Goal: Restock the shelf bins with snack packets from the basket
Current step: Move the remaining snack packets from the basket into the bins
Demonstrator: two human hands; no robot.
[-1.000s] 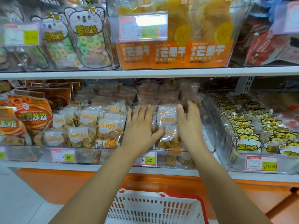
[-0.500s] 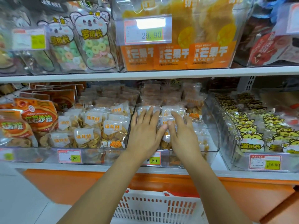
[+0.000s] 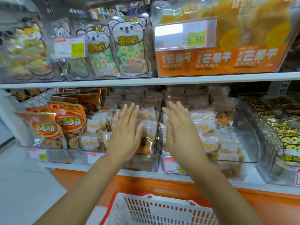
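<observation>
Left hand [image 3: 125,137], right hand [image 3: 180,135], snack packets [image 3: 203,125], basket [image 3: 162,214] below

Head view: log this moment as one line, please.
left hand: open, holds nothing | right hand: open, holds nothing | both in front of snack packets in shelf bins | basket: below hands

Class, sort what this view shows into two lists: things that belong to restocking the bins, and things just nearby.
Job: left hand and right hand, both open; white-labelled snack packets; clear bin; basket.
Nearby: mango bags; koala ring-candy bags; orange snack bags; 29.90 price tag.
</observation>
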